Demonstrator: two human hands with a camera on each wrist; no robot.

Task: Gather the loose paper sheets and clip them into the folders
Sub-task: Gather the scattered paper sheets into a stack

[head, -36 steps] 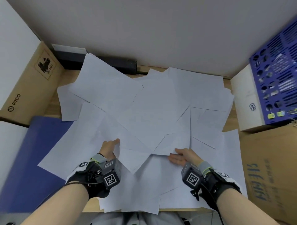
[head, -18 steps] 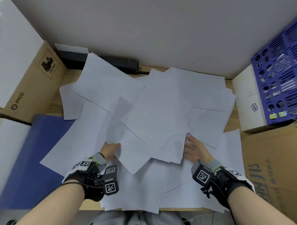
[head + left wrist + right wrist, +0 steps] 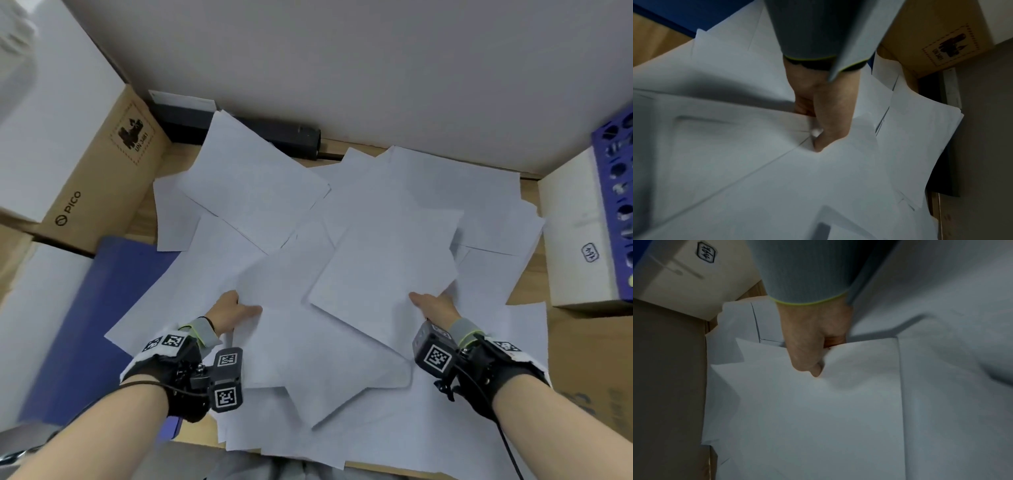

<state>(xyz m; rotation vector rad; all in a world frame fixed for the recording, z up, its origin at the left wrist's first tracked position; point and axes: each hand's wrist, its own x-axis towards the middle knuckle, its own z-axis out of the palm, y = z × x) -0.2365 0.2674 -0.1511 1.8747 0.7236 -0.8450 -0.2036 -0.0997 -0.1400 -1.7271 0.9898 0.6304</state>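
Note:
Several loose white paper sheets [image 3: 342, 219] lie scattered and overlapping over the wooden desk. My left hand [image 3: 236, 310] pinches the near edge of a sheet left of centre, thumb on top and fingers hidden under it; the left wrist view shows that left hand [image 3: 824, 123] with the thumb pressed on the paper. My right hand [image 3: 431, 305] grips the near right corner of a stack of sheets [image 3: 387, 274], its fingers tucked beneath; the right wrist view has the right hand [image 3: 809, 353] thumb on the top sheet [image 3: 818, 418]. A blue folder [image 3: 102, 308] lies at the left, partly under the sheets.
A brown PICO cardboard box [image 3: 102, 178] stands at the left, with a black bar-shaped device [image 3: 274, 133] along the back wall. A white box [image 3: 579, 233] and a blue perforated basket [image 3: 616, 192] stand at the right, above another brown carton [image 3: 596, 370]. The desk's front edge [image 3: 376, 467] is near me.
My right hand has moved right and forward and taken the corner of a stack of sheets. My left hand has drawn its sheets toward the middle, so the central sheets now overlap more.

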